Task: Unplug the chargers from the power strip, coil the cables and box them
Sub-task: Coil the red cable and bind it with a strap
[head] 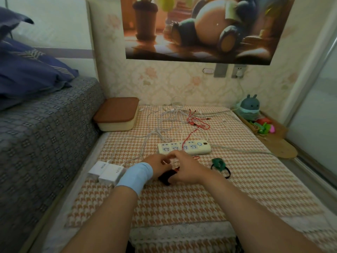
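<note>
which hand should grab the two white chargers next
Left, probably. The white chargers lie just beside the wrist of the left hand; the right hand is farther off. Both hands are busy together in front of the power strip, so the left would have to free up first.

- Both forearms reach forward; the hands are just beside each other.
- Left hand (pixel 160 166): fingers curled, light blue band (pixel 135 175) on the wrist.
- Right hand (pixel 186 168): palm down, fingers curled.

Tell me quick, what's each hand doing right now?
Left hand: pinching a thin white cable.
Right hand: fingers curled beside it; grip too blurred to tell.
</note>
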